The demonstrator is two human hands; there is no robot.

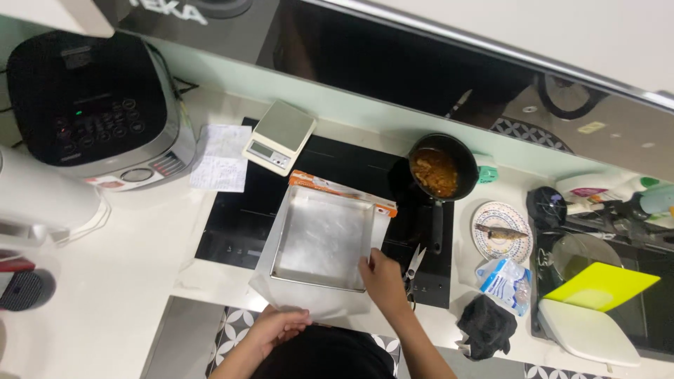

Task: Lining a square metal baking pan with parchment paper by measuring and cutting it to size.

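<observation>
Centrally, right hand (382, 279) pinches paper (309, 298) at tray (324, 238) corner; left hand (277, 328) grips paper's near edge; counter (119, 288) open leftward.

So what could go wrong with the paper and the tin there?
The paper hangs past the counter edge, and only the left hand holds it there, so it might slip or crease. The right hand presses the tin at just one corner, so the tin could slide on the smooth hob. The scissors lie close by that hand and could get knocked.
</observation>
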